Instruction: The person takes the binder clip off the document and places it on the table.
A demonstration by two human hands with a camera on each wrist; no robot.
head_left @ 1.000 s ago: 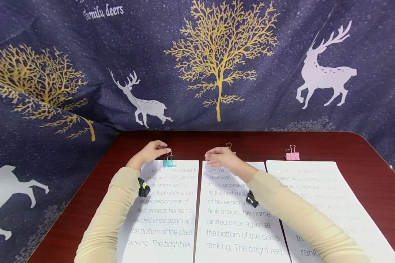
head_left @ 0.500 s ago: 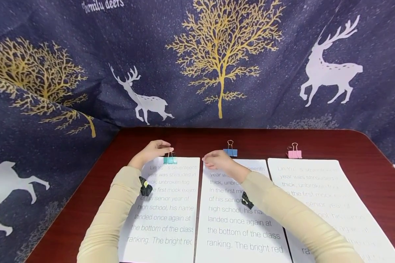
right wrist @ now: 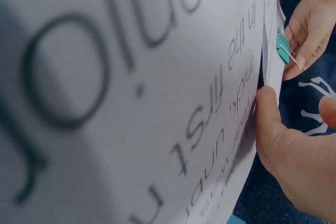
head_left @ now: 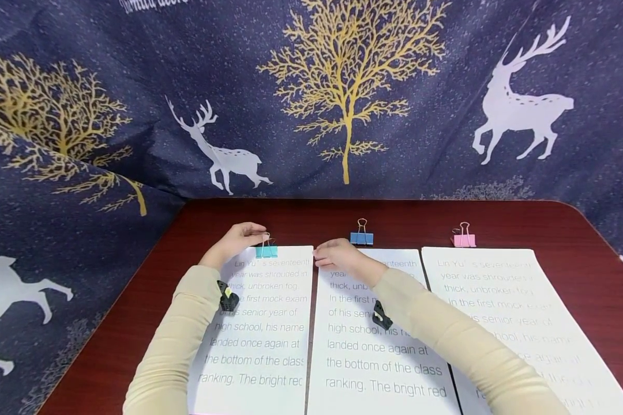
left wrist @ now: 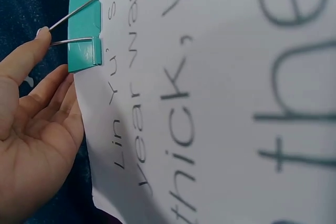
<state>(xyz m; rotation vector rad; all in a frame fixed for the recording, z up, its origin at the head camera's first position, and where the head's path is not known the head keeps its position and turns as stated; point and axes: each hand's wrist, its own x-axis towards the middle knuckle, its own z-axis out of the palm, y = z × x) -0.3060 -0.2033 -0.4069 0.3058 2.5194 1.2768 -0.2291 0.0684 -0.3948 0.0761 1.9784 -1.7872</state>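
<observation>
A teal binder clip sits across the top edge of the left paper stack. My left hand pinches its wire handles; the thumb tip is on the front one, and the other fingers reach behind the clip, partly hidden. My right hand lies at the top left corner of the middle paper stack. Its fingers are loosely extended toward the gap between the two stacks. In the right wrist view a fingertip is right at the paper's edge, with the thumb apart from it.
Behind the middle stack stands a blue binder clip. A pink binder clip is at the top of the right paper stack. Printed sheets lie side by side on the dark red table. A patterned blue cloth hangs behind.
My right hand has slid a little left toward the left stack, uncovering the blue binder clip. The left hand keeps its place at the teal binder clip.
</observation>
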